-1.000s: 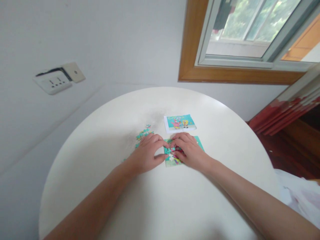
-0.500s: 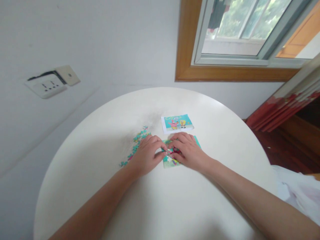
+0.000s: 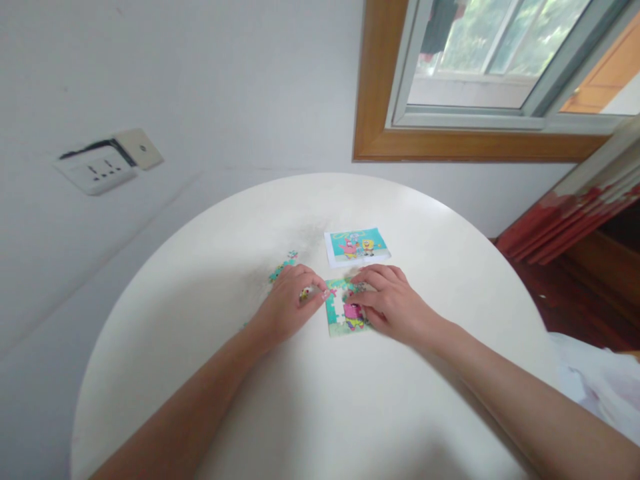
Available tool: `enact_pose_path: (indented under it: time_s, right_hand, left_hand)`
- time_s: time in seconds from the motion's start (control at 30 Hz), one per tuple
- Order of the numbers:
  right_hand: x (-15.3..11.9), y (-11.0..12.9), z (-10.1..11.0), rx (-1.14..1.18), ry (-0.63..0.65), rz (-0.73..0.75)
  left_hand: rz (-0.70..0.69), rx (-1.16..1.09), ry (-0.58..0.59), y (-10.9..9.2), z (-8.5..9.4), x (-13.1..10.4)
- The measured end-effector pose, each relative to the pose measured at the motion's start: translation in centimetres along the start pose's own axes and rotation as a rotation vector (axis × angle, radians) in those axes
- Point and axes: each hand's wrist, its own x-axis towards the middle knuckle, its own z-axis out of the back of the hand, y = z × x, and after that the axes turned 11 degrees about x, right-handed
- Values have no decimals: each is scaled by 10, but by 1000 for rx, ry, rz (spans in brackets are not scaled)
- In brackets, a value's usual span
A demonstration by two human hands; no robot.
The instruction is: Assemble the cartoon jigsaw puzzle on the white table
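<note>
A partly assembled jigsaw puzzle (image 3: 338, 328) lies on the white table, showing teal edges, a pink cartoon figure and a white gap left of that figure. My left hand (image 3: 290, 303) pinches a small pinkish puzzle piece (image 3: 326, 294) between thumb and forefinger at the puzzle's left edge. Over the right part rests my right hand (image 3: 387, 297), its fingers bent and apart, fingertips on the assembled pieces; it covers much of that side. Loose puzzle pieces (image 3: 280, 270) lie beyond and beside my left hand, partly hidden by it.
A printed reference picture (image 3: 357, 247) with the cartoon scene lies just beyond the puzzle. The round white table (image 3: 320, 413) reaches to a wall with a socket (image 3: 100, 170) at left and a wood-framed window (image 3: 475, 145) at right. A red and white curtain (image 3: 560, 220) hangs at far right.
My hands have moved apart: the left slightly left and up with the piece, the right to the right. More of the puzzle's gap and pink figure now shows.
</note>
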Motion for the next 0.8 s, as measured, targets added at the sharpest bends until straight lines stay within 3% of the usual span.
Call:
enact_pose_path:
  time_s: [0.8]
  right_hand:
    - [1, 2, 1, 16, 7, -18]
  left_hand:
    - [-58, 152, 68, -13, -5, -7]
